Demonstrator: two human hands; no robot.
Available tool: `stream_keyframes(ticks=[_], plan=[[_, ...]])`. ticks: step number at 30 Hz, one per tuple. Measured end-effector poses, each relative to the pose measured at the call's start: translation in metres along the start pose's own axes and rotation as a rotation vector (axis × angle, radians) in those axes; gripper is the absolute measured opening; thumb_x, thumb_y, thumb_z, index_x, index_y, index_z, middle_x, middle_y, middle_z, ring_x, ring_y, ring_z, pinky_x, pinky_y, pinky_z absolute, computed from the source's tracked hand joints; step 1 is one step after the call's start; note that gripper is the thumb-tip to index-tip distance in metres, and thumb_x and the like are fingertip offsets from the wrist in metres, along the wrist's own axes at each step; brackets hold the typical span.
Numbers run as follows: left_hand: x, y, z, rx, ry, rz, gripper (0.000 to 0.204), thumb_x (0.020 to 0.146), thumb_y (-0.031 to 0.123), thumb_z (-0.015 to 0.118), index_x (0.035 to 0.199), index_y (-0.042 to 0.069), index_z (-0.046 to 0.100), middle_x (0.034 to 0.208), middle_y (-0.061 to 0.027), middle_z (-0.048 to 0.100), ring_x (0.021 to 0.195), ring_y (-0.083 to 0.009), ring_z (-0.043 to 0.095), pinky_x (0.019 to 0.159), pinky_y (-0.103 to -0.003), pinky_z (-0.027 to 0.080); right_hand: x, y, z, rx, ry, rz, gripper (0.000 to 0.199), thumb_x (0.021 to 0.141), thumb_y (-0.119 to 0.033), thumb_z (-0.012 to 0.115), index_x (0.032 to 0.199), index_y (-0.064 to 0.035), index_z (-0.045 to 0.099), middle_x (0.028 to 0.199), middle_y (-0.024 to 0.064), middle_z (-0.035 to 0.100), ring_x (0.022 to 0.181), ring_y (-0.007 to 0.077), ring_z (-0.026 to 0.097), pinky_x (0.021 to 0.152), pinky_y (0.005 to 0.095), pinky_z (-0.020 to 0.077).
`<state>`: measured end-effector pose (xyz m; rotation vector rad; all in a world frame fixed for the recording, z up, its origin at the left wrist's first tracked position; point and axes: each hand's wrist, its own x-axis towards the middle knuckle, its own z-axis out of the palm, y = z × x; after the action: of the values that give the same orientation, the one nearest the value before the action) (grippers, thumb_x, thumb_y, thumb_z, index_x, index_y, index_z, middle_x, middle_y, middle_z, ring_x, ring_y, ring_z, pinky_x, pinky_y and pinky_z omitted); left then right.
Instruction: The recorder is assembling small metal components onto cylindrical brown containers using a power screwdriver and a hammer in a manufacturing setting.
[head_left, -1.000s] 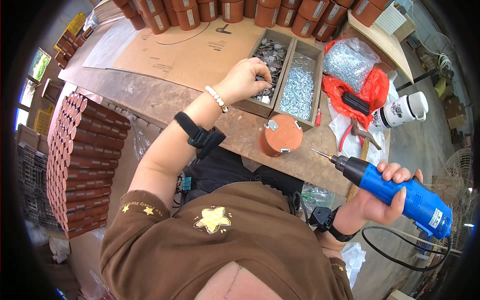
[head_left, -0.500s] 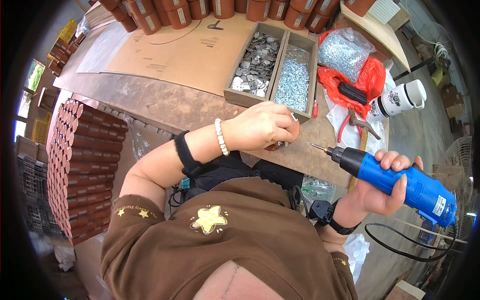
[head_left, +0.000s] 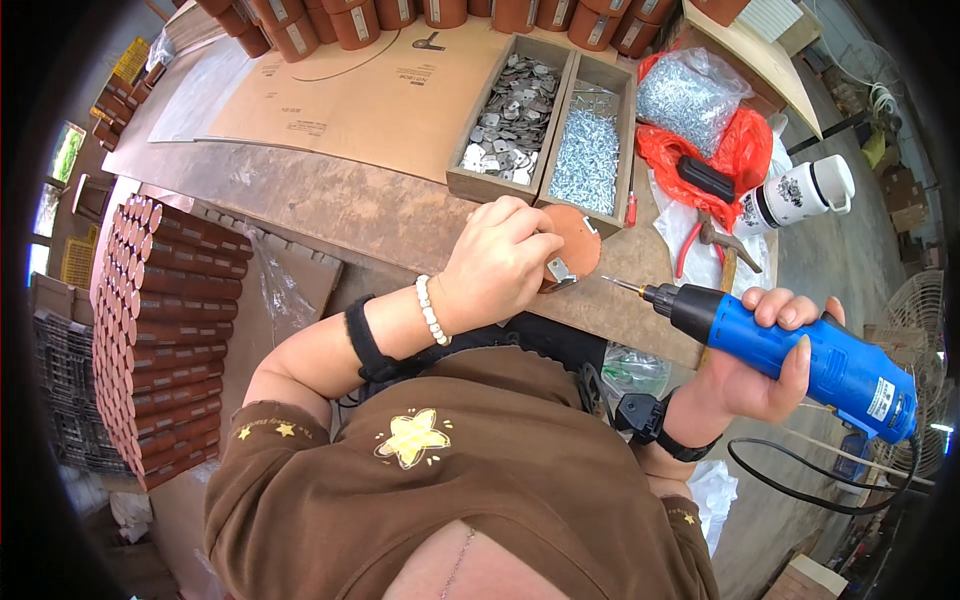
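Bends the left arm inward across the body, curling the left hand [head_left: 503, 258] over the left side of a round terracotta piece [head_left: 580, 236], near the front edge of the tabletop [head_left: 638, 252]. Touches its top with bent fingers beside a metal plate [head_left: 561, 269]; cannot tell whether grasping or merely resting. Wraps the right hand [head_left: 750, 378] firmly around a blue power screwdriver [head_left: 835, 378], aiming leftward, just short of the piece. Cannot see the piece's left side or base, nor most of the right palm. Leaves bare surface toward the pliers [head_left: 686, 252] and a wider stretch leftward; meets wooden trays [head_left: 490, 190] just beyond.
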<state>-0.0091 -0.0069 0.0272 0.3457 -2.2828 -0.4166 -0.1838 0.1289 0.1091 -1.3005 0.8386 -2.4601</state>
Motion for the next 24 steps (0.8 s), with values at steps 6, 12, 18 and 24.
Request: stream_keyframes(ticks=[6, 12, 18, 24], plan=[[-0.007, 0.019, -0.004, 0.023, 0.078, -0.101, 0.024, 0.057, 0.002, 0.063, 0.08, 0.004, 0.058, 0.085, -0.0057, 0.055, 0.08, -0.0242, 0.049, 0.069, -0.035, 0.038, -0.001, 0.003, 0.001, -0.027, -0.007, -0.003, 0.05, 0.075, -0.013, 0.047, 0.119, 0.0005, 0.029, 0.079, 0.0109, 0.049, 0.067, 0.0225, 0.049, 0.064, 0.0396, 0.0436], [-0.012, 0.016, 0.01, 0.07, 0.093, -0.065, 0.033, 0.05, 0.012, 0.072, 0.079, 0.006, 0.058, 0.089, -0.0033, 0.057, 0.082, -0.023, 0.05, 0.072, -0.035, 0.036, 0.0, 0.006, 0.003, 0.02, -0.013, 0.023, 0.05, 0.075, -0.012, 0.046, 0.12, 0.0002, 0.029, 0.08, 0.0114, 0.049, 0.068, 0.0231, 0.049, 0.065, 0.0402, 0.0437], [-0.011, 0.014, 0.014, -0.028, 0.091, -0.077, 0.032, 0.05, 0.009, 0.072, 0.08, 0.006, 0.059, 0.092, -0.0029, 0.057, 0.088, -0.0228, 0.049, 0.074, -0.036, 0.035, -0.002, 0.009, 0.009, 0.039, -0.038, 0.037, 0.052, 0.075, -0.012, 0.046, 0.121, 0.0005, 0.026, 0.081, 0.0122, 0.049, 0.068, 0.0232, 0.05, 0.065, 0.0406, 0.0437], [-0.011, 0.014, 0.014, -0.055, 0.067, -0.121, 0.028, 0.052, 0.007, 0.07, 0.079, 0.006, 0.061, 0.093, -0.0023, 0.056, 0.093, -0.0222, 0.047, 0.079, -0.037, 0.033, -0.004, 0.013, 0.021, -0.026, -0.064, 0.053, 0.055, 0.074, -0.012, 0.049, 0.121, -0.0001, 0.024, 0.078, 0.0122, 0.049, 0.064, 0.0231, 0.05, 0.062, 0.0411, 0.0446]])
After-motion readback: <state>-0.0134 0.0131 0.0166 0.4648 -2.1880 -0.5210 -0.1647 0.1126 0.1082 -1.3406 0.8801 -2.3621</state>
